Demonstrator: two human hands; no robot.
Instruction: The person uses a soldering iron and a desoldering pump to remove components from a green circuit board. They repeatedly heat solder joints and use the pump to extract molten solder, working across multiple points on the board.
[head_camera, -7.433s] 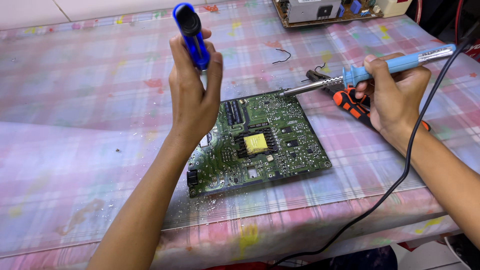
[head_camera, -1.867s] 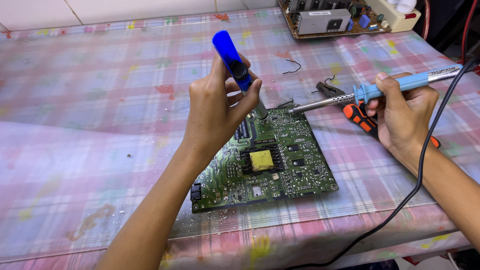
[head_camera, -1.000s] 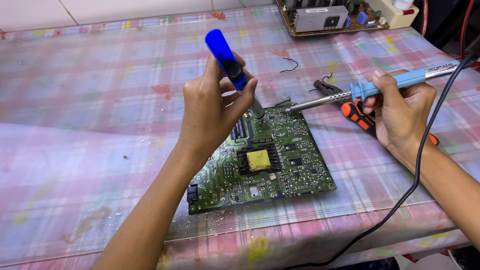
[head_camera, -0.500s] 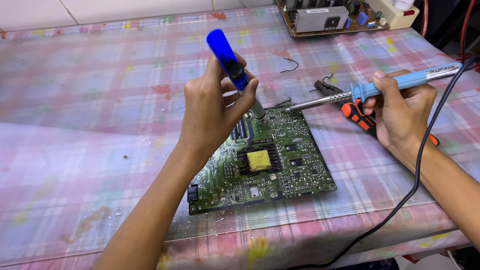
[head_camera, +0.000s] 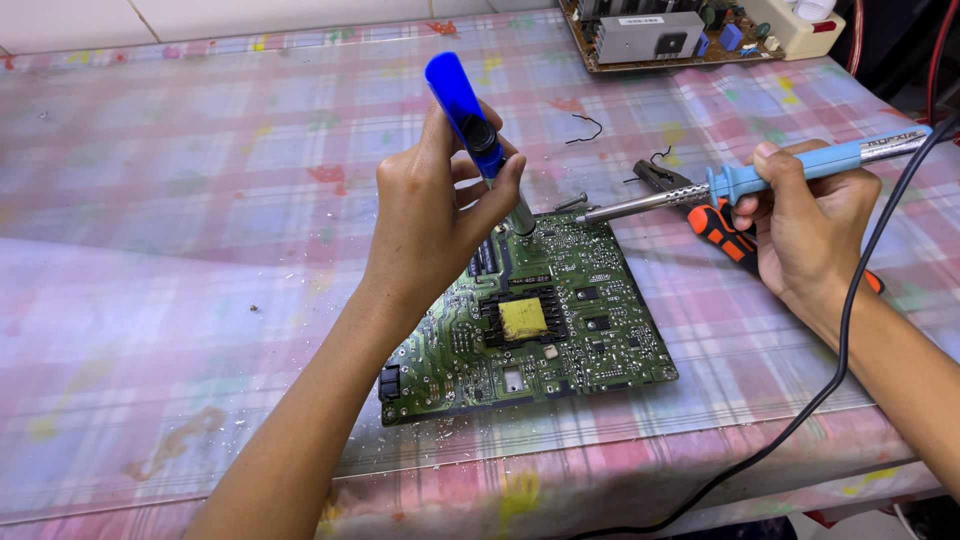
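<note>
Green circuit board (head_camera: 530, 310) flat on the plaid desk (head_camera: 180, 250): my left hand (head_camera: 430, 215) has its fingers wrapped tight round a blue solder sucker (head_camera: 470, 115), nozzle on the board's far edge; my right hand (head_camera: 805, 225) grips the iron (head_camera: 720, 190), tip just beside it. Desoldering, I judge; heating that joint comes next.

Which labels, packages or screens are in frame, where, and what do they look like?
No packages or screens.
Yellow label: square, on the black component mid green circuit board, near the left hand.
White label: thin strip with dark print, on the grey metal block of the second board at the table's far edge.
Print: small dark marking on the light-blue soldering iron handle held by the right hand.
</note>
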